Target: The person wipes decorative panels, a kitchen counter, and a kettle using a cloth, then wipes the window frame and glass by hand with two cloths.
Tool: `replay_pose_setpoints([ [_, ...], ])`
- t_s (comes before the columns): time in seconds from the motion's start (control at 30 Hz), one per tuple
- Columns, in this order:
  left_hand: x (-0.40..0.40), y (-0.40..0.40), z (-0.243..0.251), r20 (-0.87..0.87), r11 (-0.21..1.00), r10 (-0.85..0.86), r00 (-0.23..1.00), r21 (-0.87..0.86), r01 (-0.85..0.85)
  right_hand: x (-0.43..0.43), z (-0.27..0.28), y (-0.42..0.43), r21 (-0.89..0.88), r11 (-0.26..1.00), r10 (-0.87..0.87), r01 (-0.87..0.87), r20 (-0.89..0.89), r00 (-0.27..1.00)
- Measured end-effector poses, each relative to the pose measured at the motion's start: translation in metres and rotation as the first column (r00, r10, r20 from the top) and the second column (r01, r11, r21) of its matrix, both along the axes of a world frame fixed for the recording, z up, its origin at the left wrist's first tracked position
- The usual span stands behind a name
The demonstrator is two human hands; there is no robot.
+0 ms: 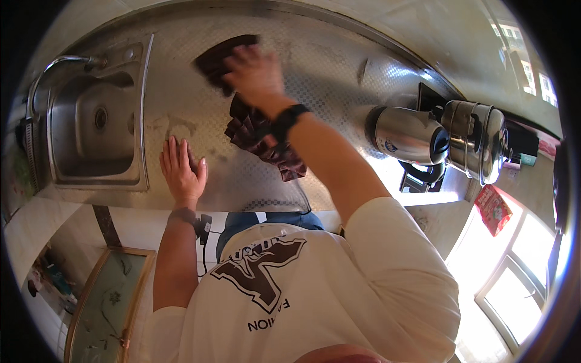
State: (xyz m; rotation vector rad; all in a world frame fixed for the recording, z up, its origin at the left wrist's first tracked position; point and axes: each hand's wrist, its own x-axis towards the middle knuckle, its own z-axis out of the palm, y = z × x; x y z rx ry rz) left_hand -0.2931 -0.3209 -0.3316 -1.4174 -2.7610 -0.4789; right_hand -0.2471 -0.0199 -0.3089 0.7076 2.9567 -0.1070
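A dark brown cloth (pixel 219 60) lies on the patterned metal countertop (pixel 317 68). My right hand (pixel 256 72), blurred, presses on the right part of this cloth with its fingers spread. Just below it, a second crumpled dark cloth (pixel 268 140) lies partly beneath my right forearm and wrist. My left hand (pixel 181 170) rests flat on the countertop near its front edge, between the sink and the crumpled cloth, with the thumb apart from the fingers. Whether anything is under the left palm cannot be seen.
A stainless steel sink (pixel 97 129) with a curved faucet (pixel 59 63) is at the left. On the right stand a metal kettle (pixel 406 134) and a lidded steel pot (pixel 474 136), by a stove (pixel 431 97). The counter's front edge runs just before my body.
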Motion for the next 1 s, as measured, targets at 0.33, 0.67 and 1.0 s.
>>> replay_pose_setpoints([
  [0.33,0.001,0.002,0.011,0.052,0.999,0.034,0.998,0.005,-0.034,0.165,-0.070,0.205,0.327,0.833,-0.487,0.446,0.052,0.872],
  [0.67,0.006,-0.008,0.003,0.082,0.959,0.124,0.989,0.245,-0.141,-0.035,-0.019,-0.127,0.077,0.901,0.432,-0.426,-0.094,0.897],
  [1.0,0.005,-0.008,0.004,0.089,0.976,0.027,0.996,0.215,-0.046,0.097,0.022,-0.103,-0.041,0.991,0.102,-0.124,-0.341,0.934],
])
